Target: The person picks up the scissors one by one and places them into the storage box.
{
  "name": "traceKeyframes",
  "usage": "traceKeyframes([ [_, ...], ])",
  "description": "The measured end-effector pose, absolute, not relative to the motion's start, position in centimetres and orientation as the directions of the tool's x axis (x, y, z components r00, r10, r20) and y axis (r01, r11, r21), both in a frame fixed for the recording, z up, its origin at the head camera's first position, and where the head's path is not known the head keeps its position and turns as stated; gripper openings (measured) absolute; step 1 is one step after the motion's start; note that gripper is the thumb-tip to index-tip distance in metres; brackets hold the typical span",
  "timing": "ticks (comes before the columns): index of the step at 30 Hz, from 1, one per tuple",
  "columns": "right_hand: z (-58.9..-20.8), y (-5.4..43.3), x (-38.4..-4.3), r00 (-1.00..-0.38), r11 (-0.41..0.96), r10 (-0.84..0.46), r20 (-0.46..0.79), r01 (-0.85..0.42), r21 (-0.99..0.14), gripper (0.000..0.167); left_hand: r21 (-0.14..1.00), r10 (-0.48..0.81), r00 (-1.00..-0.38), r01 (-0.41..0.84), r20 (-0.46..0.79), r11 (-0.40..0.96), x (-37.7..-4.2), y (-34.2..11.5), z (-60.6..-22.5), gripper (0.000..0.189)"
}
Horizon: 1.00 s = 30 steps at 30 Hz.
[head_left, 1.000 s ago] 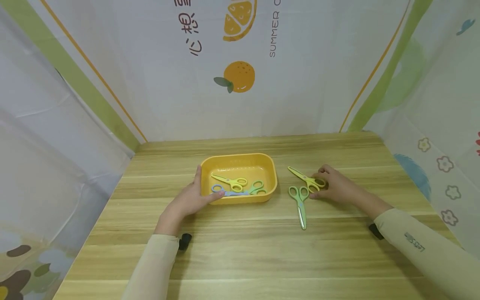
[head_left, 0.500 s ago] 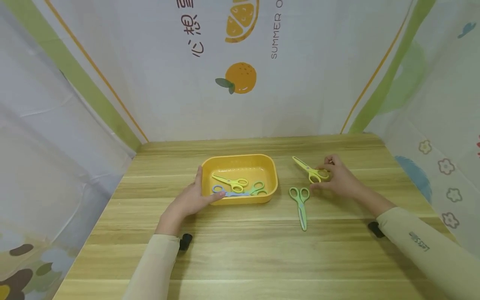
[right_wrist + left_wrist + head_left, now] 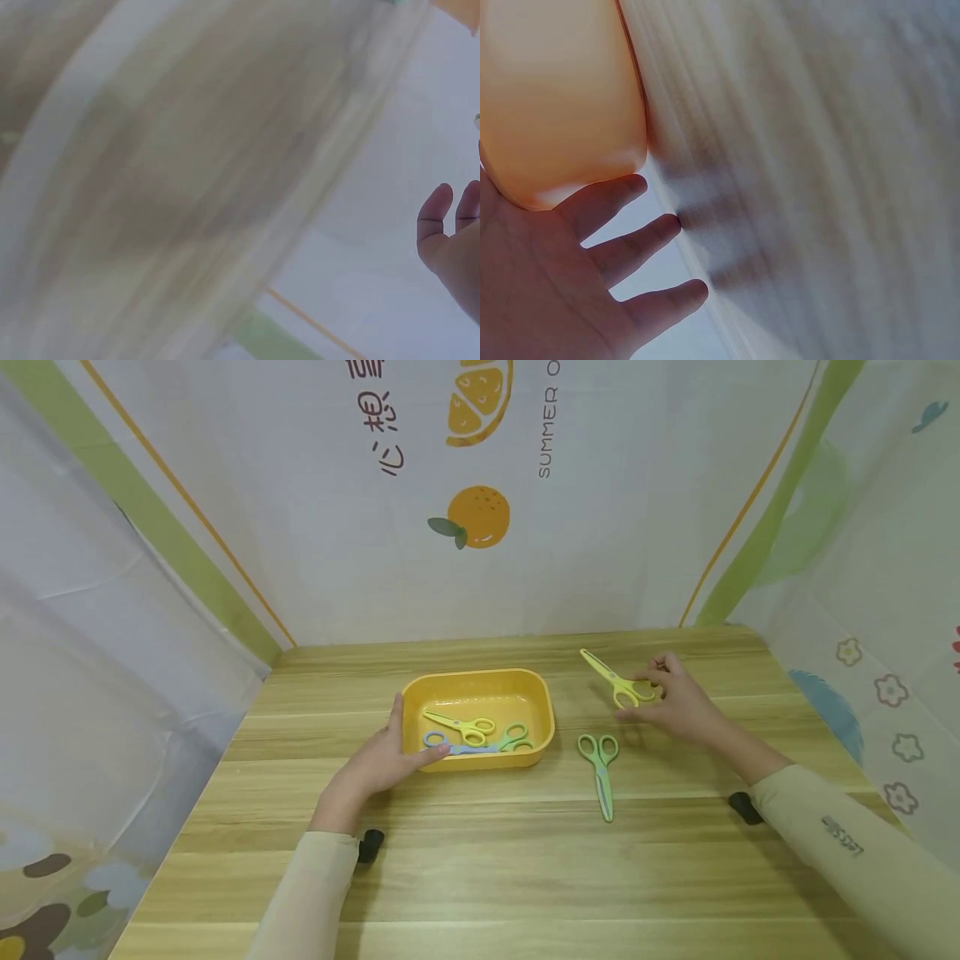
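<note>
My left hand [image 3: 378, 756] rests at the left end of a yellow plastic box [image 3: 495, 762], its thumb along the front rim. In the left wrist view, several fingers [image 3: 637, 251] are straight and spread beside the box wall. Inside lie yellow scissors [image 3: 461, 725], a blue handle loop [image 3: 435, 738] and green scissors handles [image 3: 514, 734]; the front rim partly hides these. Above the table to the right, my right hand [image 3: 678, 703] pinches another pair of yellow scissors [image 3: 611, 678] by the handles, blades pointing left and away. Green scissors [image 3: 602, 768] lie on the table, loops toward the back.
The wooden table [image 3: 480, 860] ends at a printed white cloth [image 3: 600, 552] at the back. More cloth hangs on the left and right sides. A black wrist-worn piece [image 3: 371, 845] shows by the left sleeve.
My right hand has lifted the yellow scissors off the table and carried them toward the back, away from the green scissors. My left hand and the box have stayed put.
</note>
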State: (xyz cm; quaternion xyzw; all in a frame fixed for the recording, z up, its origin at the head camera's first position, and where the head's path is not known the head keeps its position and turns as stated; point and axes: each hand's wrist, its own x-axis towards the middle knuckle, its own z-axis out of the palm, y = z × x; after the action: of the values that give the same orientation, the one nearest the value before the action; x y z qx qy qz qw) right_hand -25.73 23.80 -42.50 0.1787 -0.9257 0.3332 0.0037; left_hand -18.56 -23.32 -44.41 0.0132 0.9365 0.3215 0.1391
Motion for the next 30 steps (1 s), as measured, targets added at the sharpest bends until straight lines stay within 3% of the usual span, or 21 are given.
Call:
traceKeyframes([
  [12, -39.8, 21.0, -25.4, -0.919, 0.631, -0.370, 0.135, -0.356, -0.689, 0.072, 0.606, 0.117, -0.962, -0.059, -0.247, 0.793, -18.7, -23.3, -44.4, 0.140],
  [19, -38.2, 18.9, -25.4, -0.878, 0.623, -0.442, 0.185, -0.449, -0.640, 0.063, 0.598, 0.115, -0.963, -0.054, -0.242, 0.799, -18.6, -23.4, -44.3, 0.140],
  [30, -34.6, 15.1, -25.3, -0.831, 0.616, -0.523, 0.190, -0.523, -0.589, 0.068, 0.592, 0.120, -0.966, -0.039, -0.228, 0.805, -18.7, -23.4, -44.4, 0.139],
])
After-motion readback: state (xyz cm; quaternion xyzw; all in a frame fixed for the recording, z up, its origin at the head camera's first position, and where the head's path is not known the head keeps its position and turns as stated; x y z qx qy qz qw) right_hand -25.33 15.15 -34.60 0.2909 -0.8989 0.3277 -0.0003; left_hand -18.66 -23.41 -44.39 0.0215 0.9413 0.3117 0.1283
